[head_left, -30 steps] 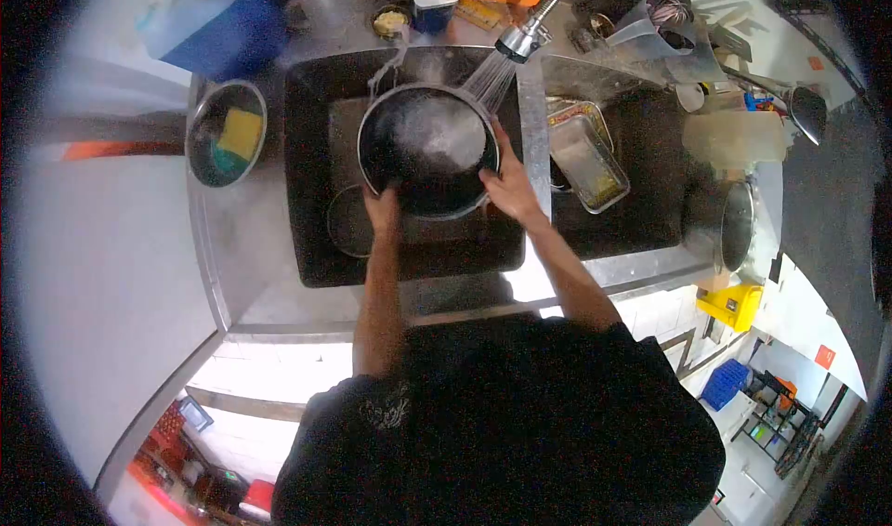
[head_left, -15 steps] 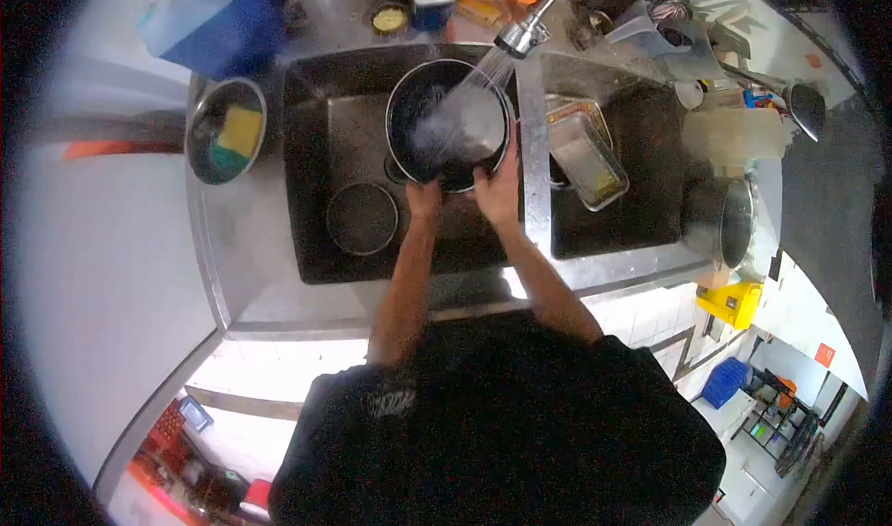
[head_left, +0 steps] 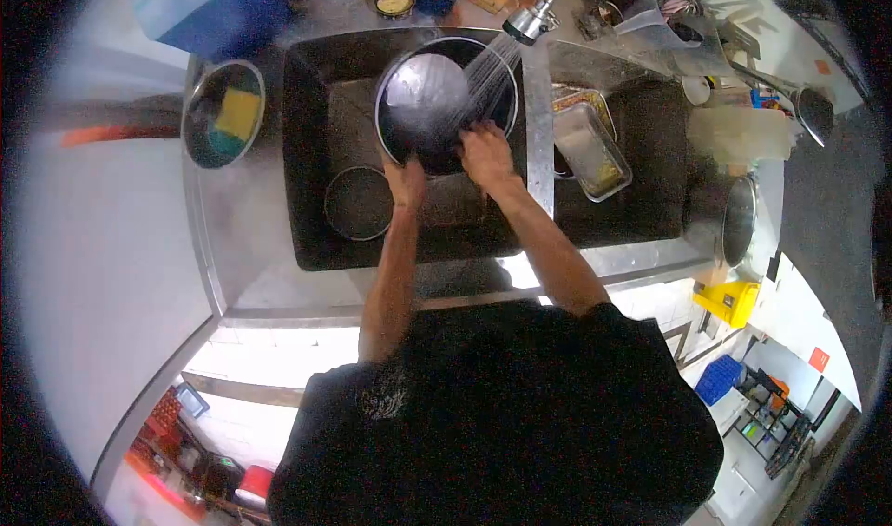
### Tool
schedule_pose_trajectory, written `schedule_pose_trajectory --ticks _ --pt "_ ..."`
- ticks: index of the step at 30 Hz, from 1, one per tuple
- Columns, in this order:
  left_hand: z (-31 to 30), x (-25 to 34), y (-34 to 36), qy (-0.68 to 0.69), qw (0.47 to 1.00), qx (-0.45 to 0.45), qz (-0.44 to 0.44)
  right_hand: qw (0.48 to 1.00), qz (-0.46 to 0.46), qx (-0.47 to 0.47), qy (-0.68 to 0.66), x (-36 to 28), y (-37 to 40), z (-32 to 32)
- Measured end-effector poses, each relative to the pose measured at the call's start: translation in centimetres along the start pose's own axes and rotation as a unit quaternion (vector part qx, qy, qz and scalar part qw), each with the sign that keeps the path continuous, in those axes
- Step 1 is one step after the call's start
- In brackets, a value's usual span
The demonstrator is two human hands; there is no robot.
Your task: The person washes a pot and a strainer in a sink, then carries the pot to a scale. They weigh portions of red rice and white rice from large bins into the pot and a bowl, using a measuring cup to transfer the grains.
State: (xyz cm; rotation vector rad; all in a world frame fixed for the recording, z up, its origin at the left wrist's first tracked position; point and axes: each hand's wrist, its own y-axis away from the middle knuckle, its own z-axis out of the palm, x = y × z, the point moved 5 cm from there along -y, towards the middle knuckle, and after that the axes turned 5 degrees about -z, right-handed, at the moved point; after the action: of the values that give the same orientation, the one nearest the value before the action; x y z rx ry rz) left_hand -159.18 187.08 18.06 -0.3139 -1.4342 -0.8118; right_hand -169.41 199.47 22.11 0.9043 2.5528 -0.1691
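Observation:
A round metal bowl is held over the left sink basin, under water spraying from a shower-type faucet head. My left hand grips the bowl's near left rim, its fingers partly hidden. At the near right side, my right hand reaches over the rim to the inside, with its fingertips hard to make out in the spray. A round sieve-like ring lies in the basin below and left of the bowl.
On the left counter, a metal bowl holds a yellow sponge and something green. Metal trays sit in the right basin. A blue container stands back left. A ladle and a large pot are at the right.
My right hand has moved from the bowl's outer rim to over its inside. The bowl has tilted, and the bright patch in it has shifted left. The view has shifted slightly.

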Motion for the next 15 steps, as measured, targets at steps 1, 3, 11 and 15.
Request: schedule_pose_trajectory --ticks 1,3,11,15 --pt "0.1 1.7 0.2 -0.071 0.996 0.022 0.04 0.999 0.013 -0.029 0.034 -0.4 -1.0 1.3" --pt "-1.2 0.7 -0.1 -0.097 0.991 0.025 0.083 0.996 0.027 -0.056 0.065 0.0 -1.4 3.4" --pt "-1.3 1.4 0.2 -0.068 0.994 0.017 0.087 0.967 -0.151 -0.199 -0.045 -0.6 -2.7 6.0" --pt "-1.6 2.4 0.3 -0.071 0.989 -0.009 0.132 0.982 -0.004 -0.186 0.014 -0.7 -3.8 2.1"
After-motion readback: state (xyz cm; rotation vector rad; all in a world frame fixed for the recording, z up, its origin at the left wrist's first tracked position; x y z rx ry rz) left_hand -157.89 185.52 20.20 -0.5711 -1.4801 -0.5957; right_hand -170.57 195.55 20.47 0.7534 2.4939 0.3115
